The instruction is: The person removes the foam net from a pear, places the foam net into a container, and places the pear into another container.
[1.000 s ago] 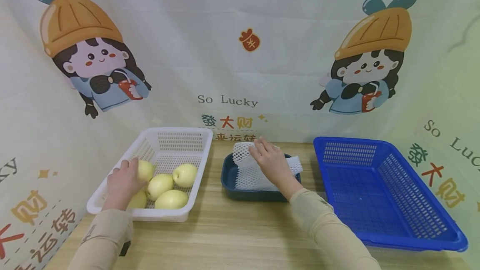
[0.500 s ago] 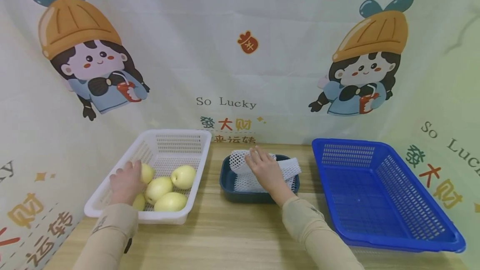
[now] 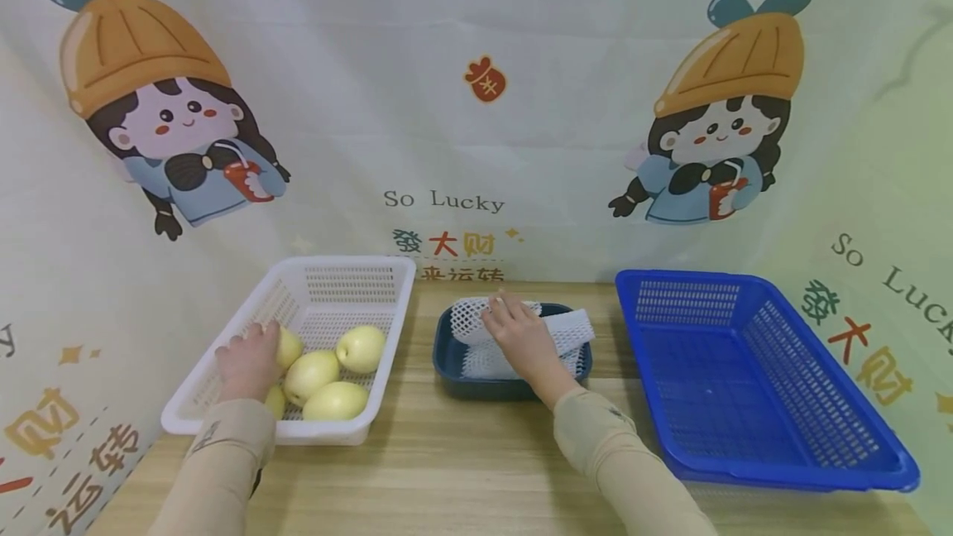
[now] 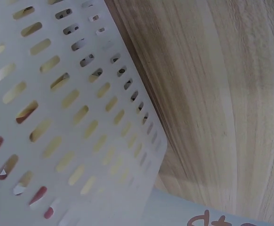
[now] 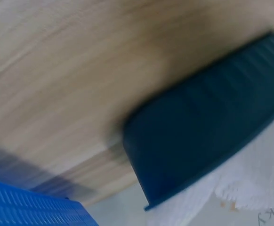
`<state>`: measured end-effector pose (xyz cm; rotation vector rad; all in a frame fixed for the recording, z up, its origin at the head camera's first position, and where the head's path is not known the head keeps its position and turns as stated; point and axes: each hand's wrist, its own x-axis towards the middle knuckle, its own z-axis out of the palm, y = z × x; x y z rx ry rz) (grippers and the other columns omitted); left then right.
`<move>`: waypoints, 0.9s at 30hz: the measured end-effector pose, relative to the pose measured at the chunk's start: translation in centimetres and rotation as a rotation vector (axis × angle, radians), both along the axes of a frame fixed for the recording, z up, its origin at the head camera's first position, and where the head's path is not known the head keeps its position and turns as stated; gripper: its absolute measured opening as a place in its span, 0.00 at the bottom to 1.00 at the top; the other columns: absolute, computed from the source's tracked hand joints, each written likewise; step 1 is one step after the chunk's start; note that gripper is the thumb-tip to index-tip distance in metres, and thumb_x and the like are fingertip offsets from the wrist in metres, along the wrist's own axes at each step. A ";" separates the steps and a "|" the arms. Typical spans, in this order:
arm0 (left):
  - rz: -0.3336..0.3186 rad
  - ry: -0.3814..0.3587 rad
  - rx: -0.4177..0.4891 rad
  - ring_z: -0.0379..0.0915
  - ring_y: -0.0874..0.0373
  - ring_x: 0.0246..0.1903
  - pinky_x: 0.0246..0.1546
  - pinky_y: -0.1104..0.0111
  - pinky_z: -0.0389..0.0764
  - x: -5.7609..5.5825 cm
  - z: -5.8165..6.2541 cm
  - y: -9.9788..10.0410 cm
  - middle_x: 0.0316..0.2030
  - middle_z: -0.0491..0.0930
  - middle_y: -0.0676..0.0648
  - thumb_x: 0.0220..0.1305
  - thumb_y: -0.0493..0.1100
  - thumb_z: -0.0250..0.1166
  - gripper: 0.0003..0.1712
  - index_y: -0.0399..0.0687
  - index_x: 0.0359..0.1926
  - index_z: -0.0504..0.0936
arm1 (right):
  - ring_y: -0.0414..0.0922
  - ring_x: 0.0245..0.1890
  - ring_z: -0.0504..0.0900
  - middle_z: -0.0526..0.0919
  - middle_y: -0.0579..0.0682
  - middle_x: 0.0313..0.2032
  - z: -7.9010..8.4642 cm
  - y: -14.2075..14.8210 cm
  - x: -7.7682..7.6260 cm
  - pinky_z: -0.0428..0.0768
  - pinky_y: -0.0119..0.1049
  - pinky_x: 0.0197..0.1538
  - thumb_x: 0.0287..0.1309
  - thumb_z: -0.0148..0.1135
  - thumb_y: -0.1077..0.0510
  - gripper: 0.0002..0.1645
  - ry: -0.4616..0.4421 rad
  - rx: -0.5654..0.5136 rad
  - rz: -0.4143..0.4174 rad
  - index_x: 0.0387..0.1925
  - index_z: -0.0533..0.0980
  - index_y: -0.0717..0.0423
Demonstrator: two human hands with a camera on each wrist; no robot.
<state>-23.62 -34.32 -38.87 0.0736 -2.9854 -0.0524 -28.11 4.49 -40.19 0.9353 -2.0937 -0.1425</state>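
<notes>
In the head view, my left hand (image 3: 248,361) reaches into a white basket (image 3: 359,437), its fingers bent over a pale yellow pear (image 3: 289,347) at the left side. Much of that pear is hidden beneath the hand. Beside it lie several more pears, such as a round pear (image 3: 361,349) to the right and a front pear (image 3: 335,401). My right hand (image 3: 521,339) is over a dark teal tray (image 3: 484,390), holding a white foam net sleeve (image 3: 467,321) at its fingertips. Another rolled foam net (image 3: 572,329) sticks out past the tray's right rim.
A blue basket (image 3: 715,404) stands to the right of the tray. All three containers sit on a wooden table (image 3: 424,470), with a printed cloth (image 3: 566,114) hanging behind. Through the slots of the white basket wall (image 4: 71,136), yellow fruit shows in the left wrist view.
My right hand has come down and slightly left, lowering the foam net toward the tray. My left hand stays over the same pear, its fingers shifted slightly. The view has shifted a little.
</notes>
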 end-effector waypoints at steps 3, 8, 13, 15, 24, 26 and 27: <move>-0.003 0.016 -0.006 0.64 0.27 0.36 0.33 0.38 0.65 -0.1 -0.1 0.1 0.43 0.64 0.25 0.48 0.35 0.60 0.31 0.30 0.54 0.60 | 0.53 0.51 0.70 0.75 0.55 0.47 -0.8 0.1 0.1 0.72 0.41 0.48 0.48 0.58 0.68 0.17 -0.073 0.038 -0.013 0.43 0.77 0.57; 0.000 0.036 -0.005 0.65 0.29 0.34 0.32 0.39 0.65 0.0 -0.4 0.3 0.40 0.65 0.26 0.50 0.32 0.54 0.25 0.30 0.51 0.62 | 0.52 0.49 0.71 0.75 0.55 0.45 -1.8 0.4 0.3 0.72 0.42 0.48 0.48 0.60 0.63 0.16 -0.198 0.074 -0.060 0.43 0.77 0.56; 0.007 0.045 -0.004 0.65 0.28 0.33 0.34 0.39 0.65 0.0 -0.6 0.4 0.40 0.64 0.26 0.50 0.31 0.54 0.24 0.30 0.51 0.62 | 0.52 0.51 0.70 0.75 0.55 0.46 -2.2 0.8 0.4 0.69 0.44 0.51 0.49 0.54 0.53 0.20 -0.338 0.064 -0.134 0.44 0.76 0.56; 0.011 0.045 -0.010 0.64 0.28 0.34 0.34 0.39 0.64 0.0 -0.6 0.4 0.41 0.64 0.26 0.50 0.31 0.54 0.24 0.30 0.51 0.62 | 0.51 0.53 0.68 0.74 0.55 0.48 -2.3 0.9 0.5 0.65 0.45 0.54 0.54 0.49 0.46 0.23 -0.409 0.074 -0.175 0.45 0.75 0.55; 0.002 0.064 -0.025 0.63 0.28 0.36 0.36 0.39 0.64 0.2 -0.7 0.6 0.40 0.65 0.26 0.50 0.31 0.55 0.24 0.30 0.50 0.63 | 0.49 0.51 0.69 0.76 0.52 0.45 -3.2 1.4 1.1 0.61 0.48 0.56 0.58 0.35 0.33 0.34 -0.519 0.101 -0.235 0.38 0.79 0.50; -0.004 0.072 -0.021 0.63 0.28 0.37 0.36 0.39 0.64 0.2 -0.8 0.6 0.40 0.65 0.25 0.50 0.30 0.55 0.23 0.31 0.50 0.63 | 0.49 0.51 0.70 0.77 0.51 0.44 -3.2 1.5 1.1 0.61 0.48 0.56 0.58 0.34 0.33 0.34 -0.541 0.109 -0.241 0.39 0.79 0.50; -0.005 0.069 -0.021 0.63 0.28 0.37 0.37 0.39 0.64 0.2 -0.8 0.6 0.40 0.65 0.26 0.50 0.30 0.55 0.24 0.31 0.50 0.63 | 0.49 0.50 0.70 0.77 0.51 0.44 -3.2 1.5 1.1 0.61 0.48 0.56 0.58 0.33 0.33 0.34 -0.553 0.110 -0.243 0.39 0.79 0.50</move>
